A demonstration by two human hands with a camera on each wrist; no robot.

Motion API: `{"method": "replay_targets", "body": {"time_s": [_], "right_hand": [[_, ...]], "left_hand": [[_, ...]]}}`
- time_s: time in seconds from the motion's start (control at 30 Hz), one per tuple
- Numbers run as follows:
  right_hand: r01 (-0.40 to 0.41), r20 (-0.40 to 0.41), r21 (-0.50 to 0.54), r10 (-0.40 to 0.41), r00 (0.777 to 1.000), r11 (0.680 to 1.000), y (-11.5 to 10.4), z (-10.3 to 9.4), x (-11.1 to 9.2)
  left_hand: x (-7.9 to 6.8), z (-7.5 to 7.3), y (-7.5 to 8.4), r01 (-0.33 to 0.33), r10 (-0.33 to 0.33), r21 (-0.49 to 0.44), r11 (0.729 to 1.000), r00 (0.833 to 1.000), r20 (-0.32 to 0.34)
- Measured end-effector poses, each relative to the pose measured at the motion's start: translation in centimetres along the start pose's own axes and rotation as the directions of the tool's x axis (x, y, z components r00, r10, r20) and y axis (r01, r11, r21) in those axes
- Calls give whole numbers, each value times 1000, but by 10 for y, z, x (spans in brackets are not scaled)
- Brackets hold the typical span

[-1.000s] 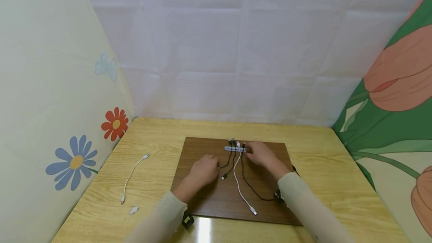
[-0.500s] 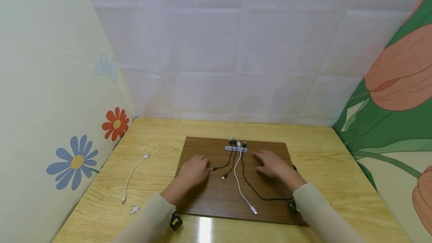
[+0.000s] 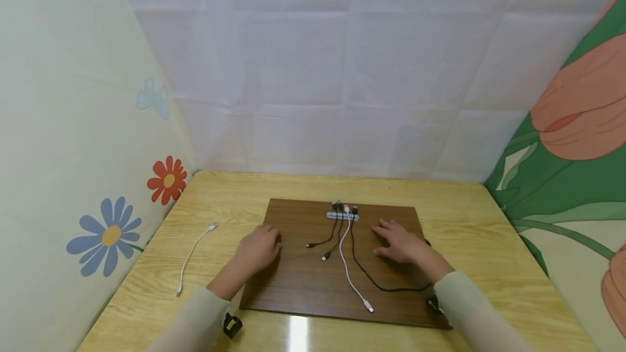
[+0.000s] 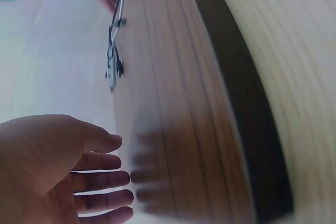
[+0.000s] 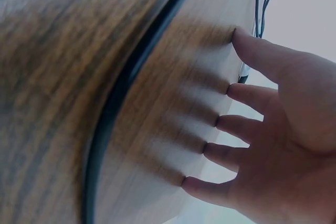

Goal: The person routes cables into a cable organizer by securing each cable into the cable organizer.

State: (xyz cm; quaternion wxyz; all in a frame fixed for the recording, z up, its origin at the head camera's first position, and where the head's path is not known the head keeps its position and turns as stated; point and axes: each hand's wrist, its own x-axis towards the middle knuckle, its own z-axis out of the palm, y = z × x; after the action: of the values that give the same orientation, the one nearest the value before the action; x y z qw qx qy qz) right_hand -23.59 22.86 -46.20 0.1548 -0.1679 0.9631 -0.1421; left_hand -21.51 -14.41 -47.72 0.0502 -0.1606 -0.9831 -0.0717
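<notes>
A cable holder strip lies near the back of a dark brown board. Several cables run from it toward the front: a white USB cable and black cables, their plugs standing behind the strip. My left hand is over the board's left side, and the left wrist view shows its fingers extended and apart, holding nothing. On the right side of the board, the fingertips of my right hand rest on the surface, spread, as the right wrist view also shows. No cable is in either hand.
A second white cable lies on the light wooden table left of the board. A white wall stands behind the table, with flower-patterned sheets at both sides. Black wrist devices sit by the sleeves.
My left hand has let go of a short black cable and moved left, leaving its end on the board. My right hand has drawn back from the holder strip toward the right front.
</notes>
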Motion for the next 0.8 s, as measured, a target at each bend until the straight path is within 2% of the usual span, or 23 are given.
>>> {"method": "replay_targets", "body": {"time_s": [0.57,0.8], "right_hand": [[35,8,-20,-35,999,999,2,2,-3],[48,11,-14,-48,999,999,1,0,-5]], "left_hand": [[-16,-12,-42,84,-85,42,996,996,20],[-25,-18,-61,112,-112,57,992,994,-4]]}}
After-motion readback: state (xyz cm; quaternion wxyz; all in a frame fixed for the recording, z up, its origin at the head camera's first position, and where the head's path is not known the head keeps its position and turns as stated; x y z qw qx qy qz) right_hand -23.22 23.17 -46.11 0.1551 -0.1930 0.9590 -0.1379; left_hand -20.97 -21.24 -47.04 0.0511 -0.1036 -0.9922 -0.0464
